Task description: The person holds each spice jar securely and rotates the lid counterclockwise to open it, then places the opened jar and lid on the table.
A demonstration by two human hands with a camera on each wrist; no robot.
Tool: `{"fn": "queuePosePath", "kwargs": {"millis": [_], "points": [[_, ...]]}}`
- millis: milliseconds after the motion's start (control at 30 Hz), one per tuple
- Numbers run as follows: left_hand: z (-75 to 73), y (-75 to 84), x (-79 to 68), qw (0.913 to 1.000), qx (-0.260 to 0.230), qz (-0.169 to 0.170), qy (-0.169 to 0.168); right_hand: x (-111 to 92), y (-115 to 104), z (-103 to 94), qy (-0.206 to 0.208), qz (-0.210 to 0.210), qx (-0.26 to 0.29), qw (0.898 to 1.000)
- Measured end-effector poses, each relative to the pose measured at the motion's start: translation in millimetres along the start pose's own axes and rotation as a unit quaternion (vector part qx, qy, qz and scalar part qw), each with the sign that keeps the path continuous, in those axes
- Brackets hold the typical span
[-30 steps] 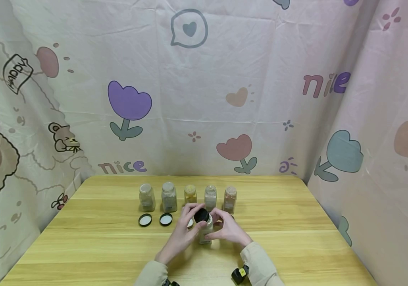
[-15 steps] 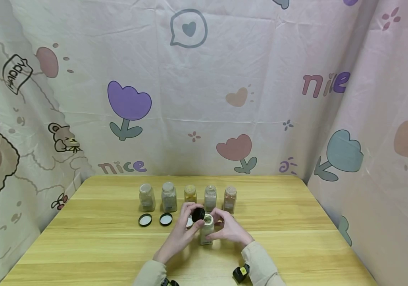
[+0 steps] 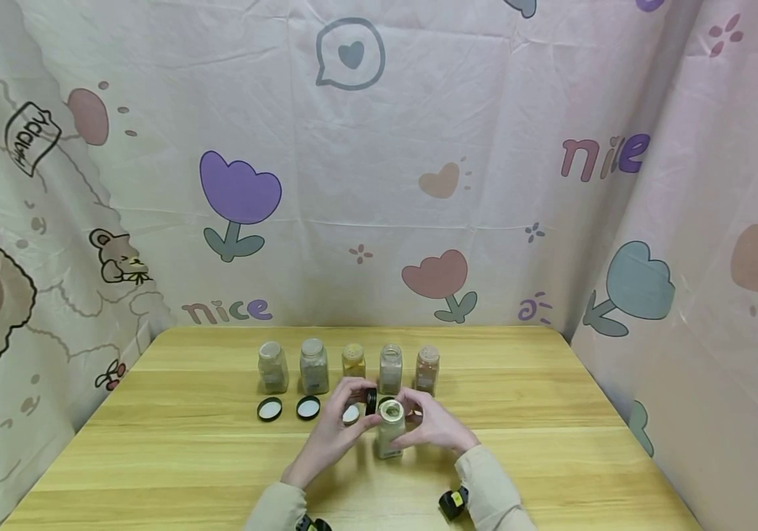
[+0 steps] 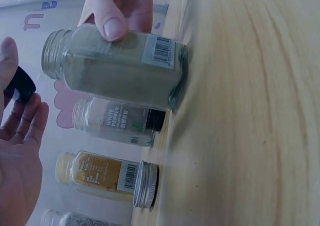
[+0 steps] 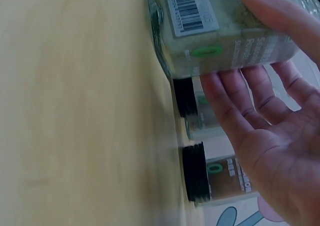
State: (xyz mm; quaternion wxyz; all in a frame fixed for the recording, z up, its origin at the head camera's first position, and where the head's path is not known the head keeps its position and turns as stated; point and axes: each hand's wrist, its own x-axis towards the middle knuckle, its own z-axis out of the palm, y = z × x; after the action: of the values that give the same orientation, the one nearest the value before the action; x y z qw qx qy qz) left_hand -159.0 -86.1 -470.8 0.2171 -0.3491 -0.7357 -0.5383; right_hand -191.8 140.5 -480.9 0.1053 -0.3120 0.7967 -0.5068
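Observation:
My left hand pinches a black screw lid between thumb and fingers, tipped on its edge and apart from the jar. Just to its right, a square glass spice jar of pale greenish powder stands upright with its mouth uncovered. My right hand holds this jar around its body, thumb on the near side. In the left wrist view the jar's bare threaded neck faces the lid. The right wrist view shows a barcode label near the jar's base and fingers curled behind it.
Behind the hands stands a row of several lidless spice jars, among them a yellow one, a white pepper jar and a reddish-brown one. Lids lie before them, such as the black lids and a silver-rimmed lid.
The lid has come off the jar's mouth, moved slightly left and turned onto its edge. The jar, with my right hand on it, has shifted a little right and nearer.

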Motion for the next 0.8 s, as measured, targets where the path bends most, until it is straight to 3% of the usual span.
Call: {"fn": "queuePosePath", "kwargs": {"millis": [333,533,800], "points": [[-2.1,-0.8,-1.0,0.9966,-0.080,0.018,-0.002,-3.9,-1.4,-7.3,-0.031,0.000,0.045,0.998],[-2.9,4.7,-1.0,0.9968,-0.080,-0.004,-0.002,-7.8,0.2,-13.1,-0.046,0.007,0.047,0.998],[-3.5,7.2,-1.4,0.9971,-0.065,-0.025,-0.029,-13.8,0.5,-24.5,-0.073,0.005,0.060,0.995]]}}
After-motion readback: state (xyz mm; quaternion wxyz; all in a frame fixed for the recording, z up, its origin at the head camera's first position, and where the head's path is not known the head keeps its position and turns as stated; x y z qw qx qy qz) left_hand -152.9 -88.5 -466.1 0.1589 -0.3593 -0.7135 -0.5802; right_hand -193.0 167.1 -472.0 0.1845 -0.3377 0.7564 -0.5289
